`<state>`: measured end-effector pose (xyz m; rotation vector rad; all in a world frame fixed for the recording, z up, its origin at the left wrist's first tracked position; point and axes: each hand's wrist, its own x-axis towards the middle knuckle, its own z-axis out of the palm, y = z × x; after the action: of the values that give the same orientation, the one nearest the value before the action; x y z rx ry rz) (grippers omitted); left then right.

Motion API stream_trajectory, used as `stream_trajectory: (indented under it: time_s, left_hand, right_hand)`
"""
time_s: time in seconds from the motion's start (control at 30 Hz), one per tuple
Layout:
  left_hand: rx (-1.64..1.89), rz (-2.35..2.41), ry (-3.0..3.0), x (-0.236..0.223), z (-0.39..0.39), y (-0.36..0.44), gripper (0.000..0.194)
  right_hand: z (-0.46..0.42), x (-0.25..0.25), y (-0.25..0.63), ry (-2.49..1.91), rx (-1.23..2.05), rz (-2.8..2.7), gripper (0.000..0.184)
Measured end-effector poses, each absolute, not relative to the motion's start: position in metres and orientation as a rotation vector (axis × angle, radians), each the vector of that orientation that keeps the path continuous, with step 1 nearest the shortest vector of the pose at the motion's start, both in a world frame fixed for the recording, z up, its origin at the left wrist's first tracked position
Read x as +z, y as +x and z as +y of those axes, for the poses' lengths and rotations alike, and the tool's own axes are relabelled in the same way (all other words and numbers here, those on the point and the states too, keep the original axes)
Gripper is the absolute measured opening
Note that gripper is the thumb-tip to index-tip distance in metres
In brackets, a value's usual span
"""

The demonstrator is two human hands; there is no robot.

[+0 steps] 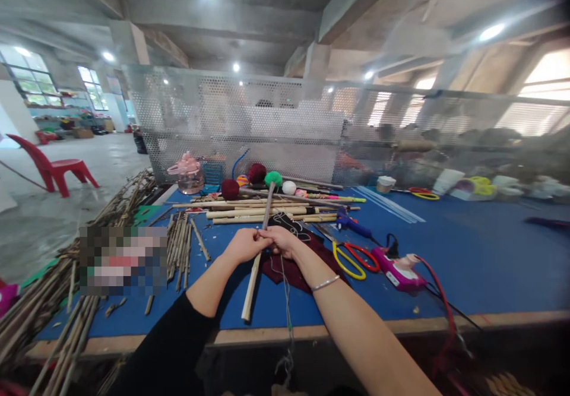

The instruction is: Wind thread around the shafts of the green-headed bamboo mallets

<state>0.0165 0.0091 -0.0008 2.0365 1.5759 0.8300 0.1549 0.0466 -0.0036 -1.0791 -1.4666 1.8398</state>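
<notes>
My left hand (pixel 244 246) and my right hand (pixel 284 241) meet around the middle of a wooden stick (pixel 252 286), fingers closed. The stick's lower part is pale and bare; its upper part is grey and points away from me. Grey yarn (pixel 285 289) hangs from beneath my right hand and runs over the table's front edge. Which fingers grip the stick and which the yarn is partly hidden. Under my right wrist lies dark red cloth (pixel 291 276), beside black cloth with a pale cord.
Scissors (pixel 350 259), a blue glue gun (pixel 351 224) and a purple power strip (pixel 401 271) lie right on the blue table (pixel 467 265). Yarn balls (pixel 257 173) and sticks (pixel 249 212) lie beyond my hands. Twigs (pixel 179 247) cover the left side. A perforated metal screen (pixel 231 117) stands behind.
</notes>
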Motion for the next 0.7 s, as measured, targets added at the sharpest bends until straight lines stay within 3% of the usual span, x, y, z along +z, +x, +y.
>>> stream_trajectory:
  time_s: [0.27, 0.53, 0.7]
  left_hand:
    - [0.768, 1.574, 1.779, 0.005, 0.006, 0.011, 0.045]
    - [0.861, 1.058, 1.228, 0.012, 0.000, 0.020, 0.048]
    - [0.872, 1.259, 1.339, 0.005, 0.002, 0.015, 0.047]
  right_hand:
    - [0.044, -0.006, 0.153, -1.066, 1.798, -1.478, 0.028]
    - [0.042, 0.002, 0.159, -0.840, 1.929, -1.293, 0.026]
    - [0.037, -0.002, 0.155, -0.988, 1.792, -1.393, 0.028]
